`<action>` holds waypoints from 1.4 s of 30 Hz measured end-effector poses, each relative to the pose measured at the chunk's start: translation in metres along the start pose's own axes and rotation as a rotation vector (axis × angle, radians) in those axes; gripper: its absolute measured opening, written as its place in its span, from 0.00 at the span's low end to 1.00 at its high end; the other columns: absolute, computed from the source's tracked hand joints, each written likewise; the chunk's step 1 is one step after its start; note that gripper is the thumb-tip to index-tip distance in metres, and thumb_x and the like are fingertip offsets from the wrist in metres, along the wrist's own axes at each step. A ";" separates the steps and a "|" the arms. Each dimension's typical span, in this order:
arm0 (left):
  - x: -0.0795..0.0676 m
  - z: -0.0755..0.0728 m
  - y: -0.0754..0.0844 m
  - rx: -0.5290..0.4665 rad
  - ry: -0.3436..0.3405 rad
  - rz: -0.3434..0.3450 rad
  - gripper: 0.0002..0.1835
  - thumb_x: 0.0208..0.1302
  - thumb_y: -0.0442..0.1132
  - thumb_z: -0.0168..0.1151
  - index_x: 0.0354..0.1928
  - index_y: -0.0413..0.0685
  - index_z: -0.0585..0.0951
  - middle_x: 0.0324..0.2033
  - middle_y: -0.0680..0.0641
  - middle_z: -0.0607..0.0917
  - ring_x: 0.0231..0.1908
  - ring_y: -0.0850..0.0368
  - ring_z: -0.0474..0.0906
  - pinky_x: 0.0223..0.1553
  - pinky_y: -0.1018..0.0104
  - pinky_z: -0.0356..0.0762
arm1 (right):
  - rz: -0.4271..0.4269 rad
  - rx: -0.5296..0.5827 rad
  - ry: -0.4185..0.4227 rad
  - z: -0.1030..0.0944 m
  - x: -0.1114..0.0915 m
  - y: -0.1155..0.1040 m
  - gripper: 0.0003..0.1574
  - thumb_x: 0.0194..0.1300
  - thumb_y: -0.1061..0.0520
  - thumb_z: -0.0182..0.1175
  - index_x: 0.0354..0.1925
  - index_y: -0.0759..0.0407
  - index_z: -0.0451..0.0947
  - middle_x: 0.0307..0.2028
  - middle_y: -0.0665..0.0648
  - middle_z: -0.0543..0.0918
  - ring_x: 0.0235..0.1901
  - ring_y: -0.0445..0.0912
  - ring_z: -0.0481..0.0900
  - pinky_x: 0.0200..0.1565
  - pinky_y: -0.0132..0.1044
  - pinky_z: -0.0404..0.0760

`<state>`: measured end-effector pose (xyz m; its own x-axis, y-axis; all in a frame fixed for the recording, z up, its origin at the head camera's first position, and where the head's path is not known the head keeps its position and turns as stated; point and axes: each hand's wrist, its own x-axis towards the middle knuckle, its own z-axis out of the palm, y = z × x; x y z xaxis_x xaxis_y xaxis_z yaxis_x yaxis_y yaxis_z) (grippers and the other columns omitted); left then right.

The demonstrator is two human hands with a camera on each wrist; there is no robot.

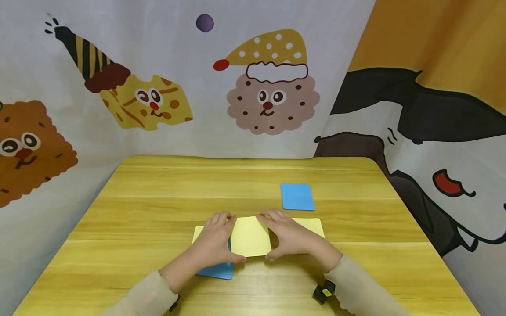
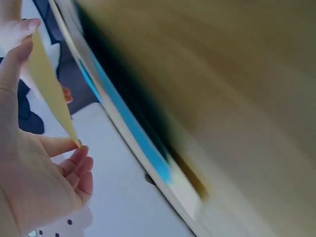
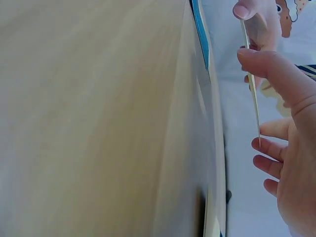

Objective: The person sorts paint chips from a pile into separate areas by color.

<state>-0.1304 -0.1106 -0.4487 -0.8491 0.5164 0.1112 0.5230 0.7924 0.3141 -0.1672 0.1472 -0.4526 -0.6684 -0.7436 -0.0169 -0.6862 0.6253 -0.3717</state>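
A square yellow card [image 1: 250,237] is held by its corners between both hands, raised off the table. My left hand [image 1: 211,241] pinches its left side between thumb and fingers; in the left wrist view the card [image 2: 49,86] is seen at a slant. From the other side, my right hand [image 1: 290,235] grips the right corners, and the right wrist view shows the card [image 3: 253,91] nearly edge-on. Beneath my left hand lie a blue card [image 1: 219,271] and another yellow card [image 1: 196,231], both partly hidden. A further yellow card [image 1: 312,226] lies partly covered by my right hand.
Toward the back of the wooden table [image 1: 197,184] lies another blue card [image 1: 298,197]. A printed curtain [image 1: 178,26] with cartoon figures hangs around the table's back and sides. A small black device [image 1: 324,292] is at the right sleeve.
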 end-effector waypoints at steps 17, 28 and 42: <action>0.046 0.028 0.074 0.090 -0.033 0.020 0.62 0.38 0.74 0.68 0.67 0.34 0.66 0.60 0.41 0.67 0.59 0.47 0.62 0.58 0.54 0.63 | 0.072 0.031 0.123 -0.012 -0.074 0.036 0.70 0.32 0.45 0.80 0.70 0.65 0.59 0.66 0.59 0.62 0.64 0.57 0.57 0.57 0.60 0.63; 0.079 0.048 0.092 0.142 -0.086 0.029 0.61 0.36 0.76 0.66 0.66 0.38 0.68 0.57 0.46 0.68 0.53 0.54 0.62 0.51 0.64 0.63 | 0.129 0.030 0.117 -0.025 -0.100 0.055 0.67 0.35 0.49 0.80 0.70 0.66 0.59 0.65 0.63 0.62 0.62 0.60 0.59 0.55 0.63 0.64; 0.104 0.063 0.109 0.223 -0.179 -0.034 0.62 0.35 0.77 0.65 0.69 0.43 0.66 0.55 0.50 0.67 0.48 0.58 0.58 0.45 0.68 0.60 | 0.165 0.034 0.070 -0.024 -0.105 0.085 0.66 0.36 0.49 0.79 0.70 0.63 0.60 0.66 0.62 0.63 0.63 0.61 0.58 0.56 0.66 0.58</action>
<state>-0.1569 0.0504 -0.4622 -0.8503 0.5214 -0.0708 0.5144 0.8520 0.0973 -0.1621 0.2846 -0.4603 -0.7906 -0.6121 -0.0161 -0.5559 0.7286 -0.4002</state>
